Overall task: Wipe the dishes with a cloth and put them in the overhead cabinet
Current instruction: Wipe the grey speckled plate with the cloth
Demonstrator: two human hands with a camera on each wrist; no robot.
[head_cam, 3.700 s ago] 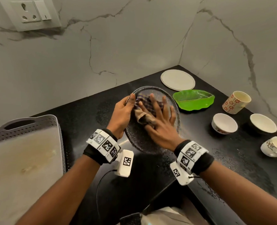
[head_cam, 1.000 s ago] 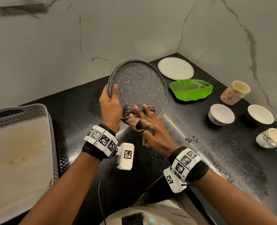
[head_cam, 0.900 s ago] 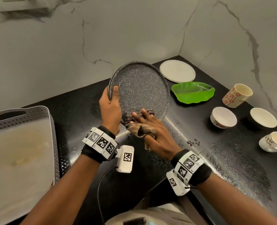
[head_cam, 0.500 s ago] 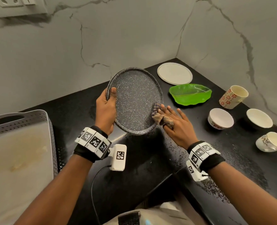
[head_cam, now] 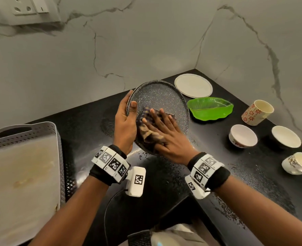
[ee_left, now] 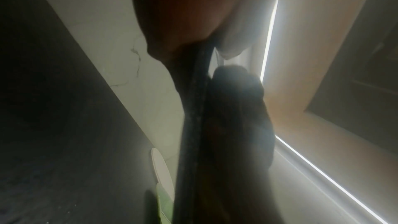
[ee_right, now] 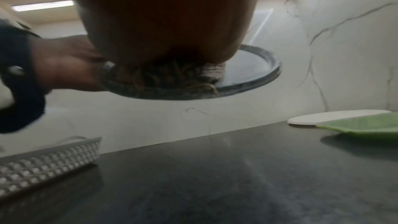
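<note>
From the head view, the left hand [head_cam: 125, 125] grips the left rim of the dark plate [head_cam: 164, 102], thumb over the edge, holding it tilted above the counter [head_cam: 164, 183]. The right hand [head_cam: 166, 137] lies flat, fingers straight and spread, pressing the cloth [head_cam: 147, 134] onto the plate's face. Still on the counter wait a white plate [head_cam: 193, 85], a green dish [head_cam: 210, 108], a floral cup [head_cam: 256, 112], two bowls [head_cam: 243, 138] and a second cup [head_cam: 299, 163]. No cabinet shows, so nothing looks put away; I judge the task barely begun, with this first plate mid-wipe. A grey tray [head_cam: 22, 128] sits at left.

The left wrist view is dim. It shows the plate [ee_left: 193, 117] edge-on, pinched between thumb [ee_left: 237, 100] and palm, something the head view only hints at.

The right wrist view looks under the palm [ee_right: 163, 14]: the cloth [ee_right: 176, 74] is bunched between palm and plate [ee_right: 247, 67], and the plate hangs clear of the counter [ee_right: 215, 176], a gap plainer here than from above.
</note>
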